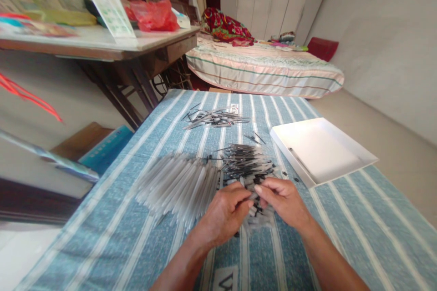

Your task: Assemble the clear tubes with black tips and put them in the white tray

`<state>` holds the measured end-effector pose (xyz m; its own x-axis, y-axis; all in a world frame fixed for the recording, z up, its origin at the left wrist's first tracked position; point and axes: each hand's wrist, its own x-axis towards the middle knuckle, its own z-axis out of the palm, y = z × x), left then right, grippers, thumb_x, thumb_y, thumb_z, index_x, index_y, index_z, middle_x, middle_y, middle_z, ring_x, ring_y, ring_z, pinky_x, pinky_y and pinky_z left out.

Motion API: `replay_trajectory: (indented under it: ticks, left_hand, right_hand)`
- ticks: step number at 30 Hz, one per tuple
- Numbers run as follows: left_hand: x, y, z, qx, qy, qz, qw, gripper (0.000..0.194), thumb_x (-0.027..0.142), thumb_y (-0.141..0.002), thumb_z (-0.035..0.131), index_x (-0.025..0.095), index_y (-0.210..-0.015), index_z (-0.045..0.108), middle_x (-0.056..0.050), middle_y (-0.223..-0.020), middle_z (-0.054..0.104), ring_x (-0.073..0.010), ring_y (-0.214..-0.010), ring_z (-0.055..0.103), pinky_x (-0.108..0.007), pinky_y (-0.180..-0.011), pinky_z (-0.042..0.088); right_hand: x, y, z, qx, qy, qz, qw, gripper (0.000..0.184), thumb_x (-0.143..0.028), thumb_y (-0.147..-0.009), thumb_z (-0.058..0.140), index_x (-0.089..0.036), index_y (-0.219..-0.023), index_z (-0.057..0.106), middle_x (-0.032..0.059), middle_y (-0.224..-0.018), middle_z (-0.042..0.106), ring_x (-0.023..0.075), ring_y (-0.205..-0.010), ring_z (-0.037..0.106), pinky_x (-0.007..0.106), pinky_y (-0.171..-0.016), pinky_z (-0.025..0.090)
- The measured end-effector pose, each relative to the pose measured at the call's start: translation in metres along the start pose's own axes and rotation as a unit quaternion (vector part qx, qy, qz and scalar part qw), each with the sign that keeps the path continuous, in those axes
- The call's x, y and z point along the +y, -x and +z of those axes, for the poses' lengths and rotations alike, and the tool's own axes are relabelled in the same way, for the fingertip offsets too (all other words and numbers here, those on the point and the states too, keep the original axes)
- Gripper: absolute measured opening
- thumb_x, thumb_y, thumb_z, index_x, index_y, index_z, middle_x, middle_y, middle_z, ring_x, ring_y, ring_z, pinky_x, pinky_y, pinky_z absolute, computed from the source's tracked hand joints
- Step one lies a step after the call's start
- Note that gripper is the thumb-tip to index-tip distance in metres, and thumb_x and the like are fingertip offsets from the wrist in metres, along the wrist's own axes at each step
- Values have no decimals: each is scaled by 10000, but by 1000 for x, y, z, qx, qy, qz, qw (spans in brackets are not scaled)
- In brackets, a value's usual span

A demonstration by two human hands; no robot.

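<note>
Above a heap of small white and black pen caps (pixel 256 211), my left hand (pixel 230 207) and my right hand (pixel 282 200) meet, fingertips almost together. My left thumb and forefinger pinch a small grey pen part (pixel 253 195); its exact shape is mostly hidden by the fingers. The right hand's fingers are also closed at the other end of this part. Left of the hands lies a fanned pile of translucent pen barrels (pixel 186 186). Just beyond the hands are thin dark pen refills (pixel 244 159), stacked in a bundle.
A white shallow box (pixel 327 150) with one pen (pixel 302 163) inside stands at the right. Toward the far edge lies a loose pile of pens (pixel 218 118). The striped blue cloth (pixel 112 227) covers the table. A wooden desk (pixel 160 45) and a bed (pixel 266 63) stand beyond.
</note>
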<state>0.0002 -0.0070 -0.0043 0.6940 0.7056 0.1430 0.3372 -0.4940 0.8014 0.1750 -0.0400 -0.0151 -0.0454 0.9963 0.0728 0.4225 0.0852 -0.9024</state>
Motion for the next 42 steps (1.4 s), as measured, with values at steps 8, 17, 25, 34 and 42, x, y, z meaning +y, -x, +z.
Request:
replay_trajectory:
  ticks: [8,17,25,34,42]
  left_hand:
    - [-11,2,8,79,-98,8,992,164,201,-823,476,163,-721,598,-28,-745,515,-135,-717,498,-234,-657,400]
    - [-5,3,-2,13,-103,-27,994,177,234,-811,488,167,-687,595,1,-675,486,-115,-656,491,-205,-572,347]
    - [-10,-3,1,120,98,-146,977,144,258,-732,579,145,-648,548,39,-574,488,-85,-542,446,-193,-511,343]
    - [-15,-5,-2,227,260,-213,914,187,295,-662,673,143,-667,564,61,-478,499,-61,-441,426,-170,-434,317]
    - [-15,-10,-5,283,349,-203,870,163,243,-645,689,131,-634,572,43,-507,545,-50,-433,443,-159,-415,321]
  right_hand:
    - [-5,-5,4,-1,-22,29,999,353,-362,-825,513,-180,-522,515,-29,-468,554,93,-469,495,191,-489,408]
    - [-10,-6,-3,23,-3,13,1000,369,-373,-834,505,-174,-523,525,-30,-479,557,96,-481,519,197,-522,409]
    - [7,10,-18,14,36,16,999,238,-313,-832,499,-172,-649,555,-38,-507,522,99,-489,497,202,-519,397]
    - [24,44,-29,-59,210,43,975,167,-241,-823,468,-191,-716,586,-44,-526,482,105,-497,465,206,-510,332]
    - [35,67,-39,-97,315,82,941,185,-240,-846,431,-198,-790,602,-4,-618,599,148,-585,578,230,-571,358]
